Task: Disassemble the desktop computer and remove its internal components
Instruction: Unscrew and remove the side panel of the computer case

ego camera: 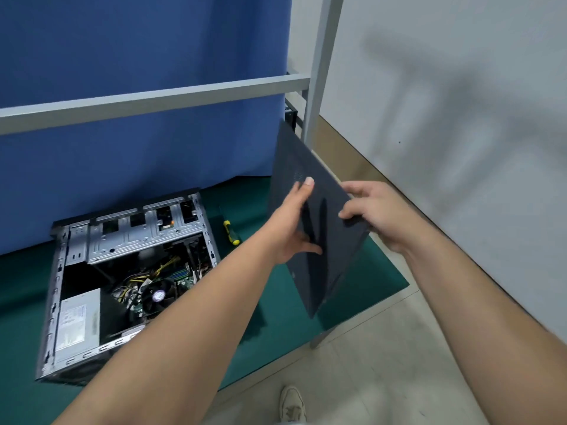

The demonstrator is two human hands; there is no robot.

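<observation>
Both hands gripping side panel, on edge, long axis receding

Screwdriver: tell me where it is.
In the head view, the screwdriver lies on the green mat, just right of the open computer case, left of the left hand.

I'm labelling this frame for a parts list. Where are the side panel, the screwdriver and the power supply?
side panel [319, 240]: head view, middle of its dark face.
screwdriver [230, 231]: head view, yellow-and-black handle on the green mat.
power supply [78, 322]: head view, its labelled grey top, inside the case.
</observation>
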